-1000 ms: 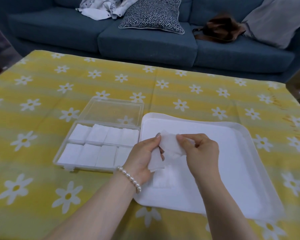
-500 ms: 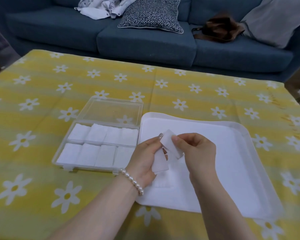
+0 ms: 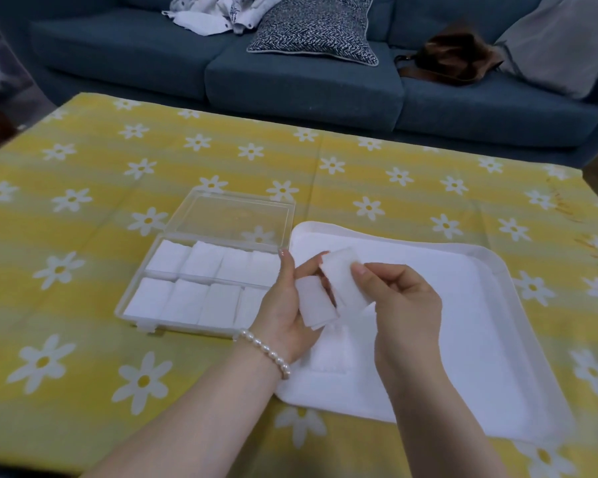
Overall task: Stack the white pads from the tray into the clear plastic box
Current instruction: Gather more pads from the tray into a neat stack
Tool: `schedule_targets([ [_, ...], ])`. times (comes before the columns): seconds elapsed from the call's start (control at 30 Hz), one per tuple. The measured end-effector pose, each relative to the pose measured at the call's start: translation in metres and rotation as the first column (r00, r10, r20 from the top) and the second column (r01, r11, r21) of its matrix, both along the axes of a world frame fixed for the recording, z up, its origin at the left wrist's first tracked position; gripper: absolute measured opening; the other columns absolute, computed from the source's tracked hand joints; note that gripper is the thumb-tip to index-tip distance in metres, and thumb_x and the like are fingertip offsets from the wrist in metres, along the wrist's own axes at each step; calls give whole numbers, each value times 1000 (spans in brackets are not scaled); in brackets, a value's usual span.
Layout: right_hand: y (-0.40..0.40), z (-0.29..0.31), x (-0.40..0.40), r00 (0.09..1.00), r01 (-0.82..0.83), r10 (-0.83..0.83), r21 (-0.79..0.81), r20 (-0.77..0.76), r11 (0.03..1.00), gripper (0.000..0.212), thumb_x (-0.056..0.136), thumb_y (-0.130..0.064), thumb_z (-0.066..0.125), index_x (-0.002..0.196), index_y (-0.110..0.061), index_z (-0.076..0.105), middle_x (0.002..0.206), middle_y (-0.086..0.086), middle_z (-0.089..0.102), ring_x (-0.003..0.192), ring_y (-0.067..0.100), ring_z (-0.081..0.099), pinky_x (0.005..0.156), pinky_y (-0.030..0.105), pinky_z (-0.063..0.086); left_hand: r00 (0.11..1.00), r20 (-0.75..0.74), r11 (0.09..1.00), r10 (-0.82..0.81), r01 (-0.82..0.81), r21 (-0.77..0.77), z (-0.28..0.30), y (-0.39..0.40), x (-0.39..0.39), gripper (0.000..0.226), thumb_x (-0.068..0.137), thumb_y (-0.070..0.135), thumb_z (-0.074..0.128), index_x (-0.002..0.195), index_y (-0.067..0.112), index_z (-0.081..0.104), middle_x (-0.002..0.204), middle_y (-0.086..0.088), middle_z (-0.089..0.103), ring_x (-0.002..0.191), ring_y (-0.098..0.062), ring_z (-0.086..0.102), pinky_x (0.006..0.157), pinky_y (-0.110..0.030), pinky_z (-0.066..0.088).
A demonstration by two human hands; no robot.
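My left hand [image 3: 283, 315] holds a small white pad [image 3: 315, 307] against its palm above the left part of the white tray [image 3: 491, 267]. My right hand [image 3: 401, 301] pinches a second white pad [image 3: 342, 281] just right of it, tilted up. The two pads touch or nearly touch. Another pad [image 3: 330, 351] lies flat in the tray below my hands. The clear plastic box [image 3: 132, 305] sits left of the tray, lid open, with two rows of white pads [image 3: 201, 281] in its compartments.
The box's lid [image 3: 232, 219] lies flat behind it. A yellow daisy-print cloth [image 3: 83, 236] covers the table. A blue sofa [image 3: 304, 84] with a patterned cushion, clothes and a brown bag stands beyond the far edge.
My hands have pulled the pads apart: the left now holds one pad lower in its palm, the right has lifted and tilted its pad. Both hands stayed over the tray's left part.
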State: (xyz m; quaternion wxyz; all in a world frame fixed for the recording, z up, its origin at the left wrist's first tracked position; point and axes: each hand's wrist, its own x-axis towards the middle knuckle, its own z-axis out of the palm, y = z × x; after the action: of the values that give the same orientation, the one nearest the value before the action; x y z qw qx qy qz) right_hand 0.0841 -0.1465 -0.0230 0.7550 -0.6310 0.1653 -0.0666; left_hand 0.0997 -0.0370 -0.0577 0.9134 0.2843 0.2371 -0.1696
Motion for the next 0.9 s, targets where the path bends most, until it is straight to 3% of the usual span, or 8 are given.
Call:
schedule_targets([
  [0.17, 27, -13, -12, 997, 12, -9, 29, -82, 1000, 18, 73, -3, 76, 61, -12, 66, 53, -7, 63, 52, 2, 59, 52, 12, 46, 999, -5, 999, 38, -38, 20, -2, -1, 1, 82, 77, 80, 29, 92, 12, 73, 89, -19, 70, 91, -36, 68, 84, -45, 54],
  [0.3, 34, -23, -14, 991, 44, -49, -40, -128, 998, 19, 74, -7, 76, 60, -14, 66, 53, -7, 64, 51, 3, 59, 49, 11, 45, 999, 36, 1000, 26, -26, -8, 1, -1, -3, 92, 55, 86, 42, 92, 8, 75, 66, -6, 62, 67, -22, 63, 75, -37, 54],
  [0.4, 36, -28, -16, 990, 55, -71, -132, -119, 990, 17, 73, -12, 76, 60, -17, 66, 57, -5, 65, 52, 4, 57, 50, 10, 43, 997, 78, 996, 9, -2, -85, 6, -2, -6, 59, 58, 57, 70, 90, 8, 72, 67, -5, 55, 71, -19, 54, 96, -40, 43],
  [0.5, 37, -26, -15, 990, 36, -59, -179, -127, 983, 16, 73, -15, 76, 62, -19, 64, 63, -8, 65, 57, 4, 53, 56, 13, 43, 994, 107, 997, -5, 13, -77, 9, -3, -7, 21, 69, 18, 67, 89, 12, 71, 66, -4, 54, 63, -20, 57, 79, -41, 52],
  [0.57, 33, -21, -13, 989, 48, -67, -139, -133, 989, 16, 72, -16, 76, 66, -19, 61, 70, -7, 62, 65, 9, 54, 63, 21, 43, 996, 92, 998, -1, 6, -63, 8, 0, -5, 19, 78, 11, 60, 94, 11, 70, 67, -5, 58, 64, -21, 61, 65, -35, 57],
  [0.7, 1, -7, 3, 978, 174, -180, -68, -106, 982, 16, 77, -12, 68, 74, -19, 53, 71, -7, 55, 68, 14, 51, 62, 26, 37, 996, 92, 998, 2, 4, -69, 8, 9, -1, 25, 75, 13, 64, 98, 7, 70, 73, -3, 60, 61, -12, 60, 59, -23, 52],
  [0.8, -24, -4, 14, 958, -61, 55, -13, -282, 998, 25, 81, -31, 69, 95, -17, 54, 87, -2, 60, 77, 18, 61, 63, 29, 43, 988, 133, 994, -80, 90, -69, 9, 10, 0, 19, 87, 7, 55, 95, 3, 71, 73, -5, 61, 60, -14, 62, 58, -23, 54],
  [0.9, -31, -6, 15, 906, -233, 280, 177, -318, 956, 29, 83, -15, 67, 107, -10, 53, 84, 7, 67, 72, 20, 65, 58, 28, 48, 969, 147, 981, -196, 194, 28, 10, 6, -4, 25, 91, 0, 47, 93, 3, 72, 76, -6, 63, 59, -14, 63, 53, -22, 53],
])
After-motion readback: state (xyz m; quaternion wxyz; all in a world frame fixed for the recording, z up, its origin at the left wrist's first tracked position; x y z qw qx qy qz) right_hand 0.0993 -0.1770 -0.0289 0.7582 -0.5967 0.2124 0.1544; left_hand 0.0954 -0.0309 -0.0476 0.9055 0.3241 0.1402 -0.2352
